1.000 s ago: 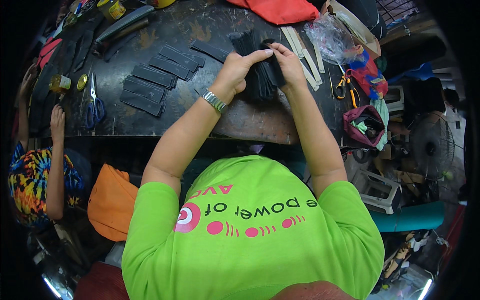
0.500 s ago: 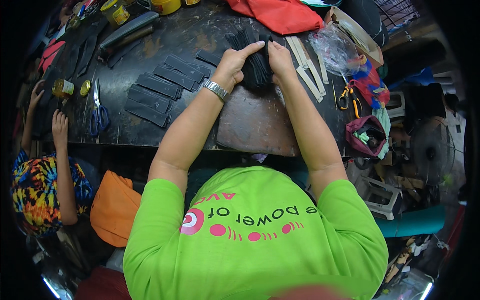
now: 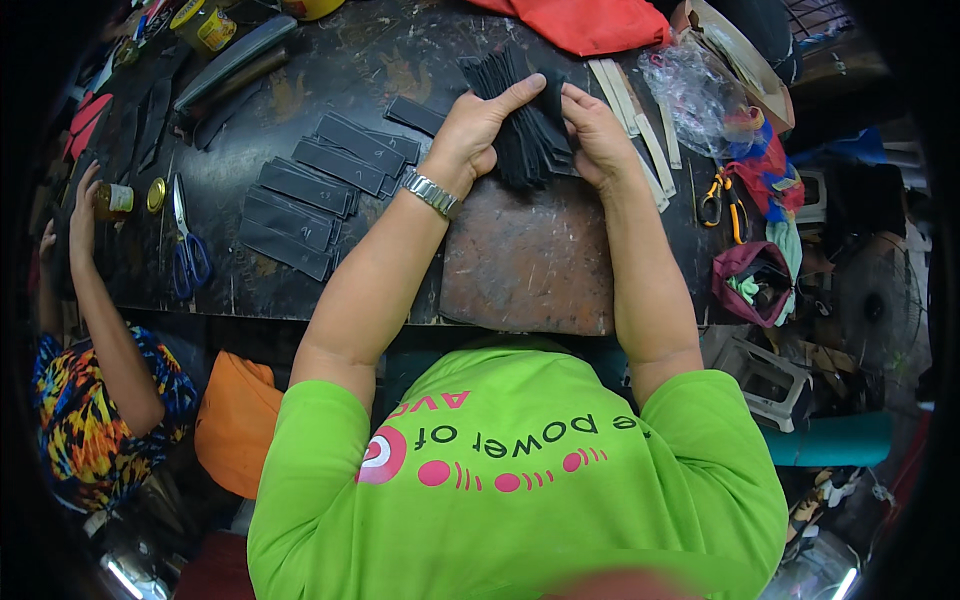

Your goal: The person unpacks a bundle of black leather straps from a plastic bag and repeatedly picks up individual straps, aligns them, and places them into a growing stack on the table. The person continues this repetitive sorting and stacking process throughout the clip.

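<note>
My left hand (image 3: 472,138) is closed around a thick stack of black strips (image 3: 515,140), thumb laid along the top. My right hand (image 3: 603,138) pinches a black strip (image 3: 552,102) at the stack's right side, slightly fanned away from the rest. How many strips it holds is hidden. Under the stack and nearer me lies a worn brown board (image 3: 525,262) at the table's front edge. Left of my left wrist, more flat black strips (image 3: 338,165) lie in overlapping groups, some with pale marks.
Blue-handled scissors (image 3: 190,255), a jar (image 3: 118,199) and its gold lid (image 3: 156,195) lie left, near a co-worker's hand (image 3: 82,215). To the right are pale flat strips (image 3: 655,150), clear plastic (image 3: 690,90), an orange-handled tool (image 3: 738,215) and a maroon pouch (image 3: 735,290). Red cloth (image 3: 590,25) lies behind.
My right hand has moved a little right, tilting its strip away from the stack. My left hand keeps its hold. The co-worker's hands have shifted near the jar. The whole view has shifted slightly.
</note>
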`<control>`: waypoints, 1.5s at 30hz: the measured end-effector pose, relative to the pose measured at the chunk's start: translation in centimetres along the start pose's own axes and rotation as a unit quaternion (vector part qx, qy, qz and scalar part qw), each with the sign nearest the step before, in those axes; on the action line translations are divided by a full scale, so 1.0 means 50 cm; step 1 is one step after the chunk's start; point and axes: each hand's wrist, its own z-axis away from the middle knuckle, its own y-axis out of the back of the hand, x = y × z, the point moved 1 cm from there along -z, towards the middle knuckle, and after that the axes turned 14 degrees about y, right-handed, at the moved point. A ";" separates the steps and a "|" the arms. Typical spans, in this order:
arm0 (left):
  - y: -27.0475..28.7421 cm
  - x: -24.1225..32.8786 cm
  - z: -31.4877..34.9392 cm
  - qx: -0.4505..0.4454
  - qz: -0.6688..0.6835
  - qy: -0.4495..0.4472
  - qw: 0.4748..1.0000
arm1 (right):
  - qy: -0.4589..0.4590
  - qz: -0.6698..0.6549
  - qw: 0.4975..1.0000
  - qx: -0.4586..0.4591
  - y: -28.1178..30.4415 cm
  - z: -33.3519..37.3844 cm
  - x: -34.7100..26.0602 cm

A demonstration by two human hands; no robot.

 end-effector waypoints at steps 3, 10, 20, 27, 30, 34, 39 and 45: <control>0.009 0.004 -0.003 0.027 0.010 0.034 0.999 | -0.002 -0.029 1.000 -0.004 0.014 0.000 -0.010; 0.016 0.010 -0.001 0.021 0.090 0.042 0.995 | 0.205 0.193 0.955 0.096 0.056 -0.028 0.010; 0.035 0.034 0.006 -0.049 0.063 0.029 0.996 | 0.200 0.412 0.885 0.080 0.059 -0.022 0.003; 0.023 0.028 0.012 -0.045 0.049 0.025 0.998 | 0.205 0.503 0.838 0.053 0.050 -0.011 -0.005; 0.018 0.023 0.014 -0.045 0.079 0.034 0.995 | 0.182 0.532 0.827 0.027 0.048 -0.005 -0.004; 0.014 0.021 0.013 -0.038 0.051 0.038 0.997 | 0.190 0.496 0.847 0.042 0.054 -0.010 0.000; 0.015 0.020 0.016 -0.024 0.043 0.029 0.998 | 0.185 0.526 0.826 0.077 0.059 -0.013 -0.003; 0.019 0.018 0.015 0.025 0.008 0.013 1.000 | 0.275 0.638 0.713 0.090 0.019 0.013 -0.033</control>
